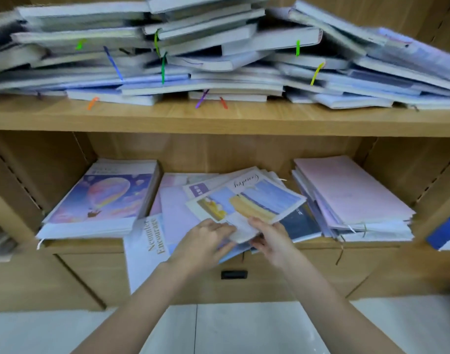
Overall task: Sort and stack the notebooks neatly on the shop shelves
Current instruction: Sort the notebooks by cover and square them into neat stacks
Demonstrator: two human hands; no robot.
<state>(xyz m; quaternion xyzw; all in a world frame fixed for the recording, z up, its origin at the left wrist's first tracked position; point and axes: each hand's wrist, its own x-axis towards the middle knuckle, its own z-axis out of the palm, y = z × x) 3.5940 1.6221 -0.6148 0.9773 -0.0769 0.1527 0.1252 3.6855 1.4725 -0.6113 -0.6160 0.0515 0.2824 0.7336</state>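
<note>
Both my hands on the lower shelf (321,245), middle section. Left hand (206,241) lies mostly flat, fingers fairly straight and together, pressing on the near corner of the painted-cover notebook (247,203); right hand (271,238) grips the same corner, thumb on top, fingers curled underneath. That notebook sits tilted on top of a loose fanned pile (178,200) of thin glossy lilac and white notebooks; a white one printed "Neounter Encourage" (144,249) hangs over the shelf edge, and a dark navy one (302,222) pokes out just right of my right hand. Left of the pile: a squared stack topped by a purple balloon cover (104,198), white page edges, a ribbon dangling off the front. Right: a ragged pink-topped stack (351,195), thin ribbons hanging. Below, a wood-grain drawer front with a black recessed handle (234,274); pale tile floor (244,328). Further up, the upper shelf (218,118), same light wood laminate, holds a messy heap of thick white-edged notebooks (193,54), slanted and overlapping, with green, blue, yellow, orange, purple and red ribbon markers sticking out.
</note>
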